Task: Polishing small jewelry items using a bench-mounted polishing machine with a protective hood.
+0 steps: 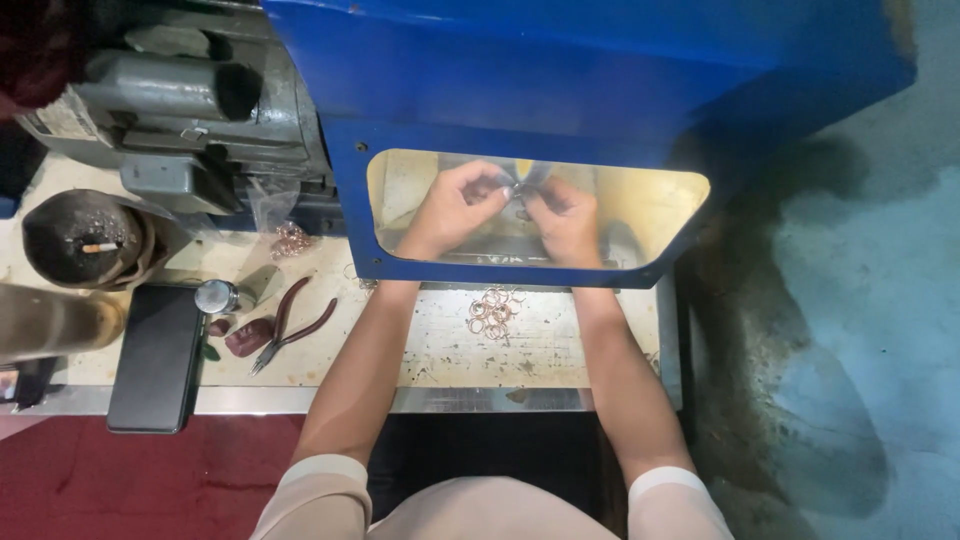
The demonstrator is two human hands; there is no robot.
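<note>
- Head view: both hands work behind the clear yellowish window of a blue sheet-metal machine guard (560,60), reaching in from below.
- Left hand (452,208) & right hand (565,218) are close together, fingertips meeting around a small shiny metal piece (520,188); looks pinched from both sides, though the window glare blurs it, so exact grip can't be told for sure.
- The piece sits at the fingertips, inside the guard, above the worn pale surface (560,350).
- Just below the window, between the forearms, lies a loose heap of small copper-coloured wire rings (493,312) on the surface, untouched by either hand.
- Left of that: red-handled pliers (290,325) lying flat, a small round silver cap (215,296), a black flat phone (155,360) at the surface edge.
- Farther left: a dark round bowl w/ a cigarette on it (88,238); behind it a grey motor-like machine body (190,110).
- Judgement: step in hand looks like fitting or positioning one small piece at the machine's working point, w/ the rings as stock waiting.
- Next move prob. calls for fine fingertip control behind the guard, keeping the piece steady; the ring heap is near for picking another.
</note>
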